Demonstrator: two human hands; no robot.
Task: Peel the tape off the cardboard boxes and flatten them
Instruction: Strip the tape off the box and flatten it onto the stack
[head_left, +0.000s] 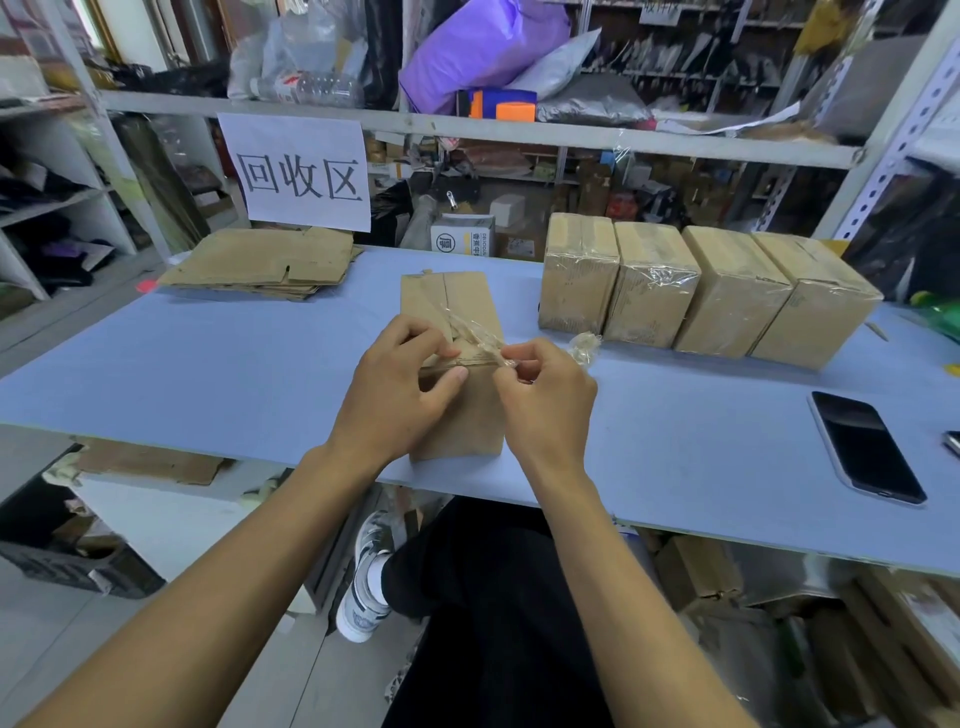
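Black phone (866, 447) on the blue table (208, 353) (right edge), paper sign (298, 171) behind.

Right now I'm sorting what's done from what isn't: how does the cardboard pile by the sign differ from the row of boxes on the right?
The cardboard pile lies flattened in stacked sheets; the row of boxes stands upright, full-shaped. The pile shows no tape, while the boxes are wrapped in shiny clear tape. Both are brown cardboard on the blue table.
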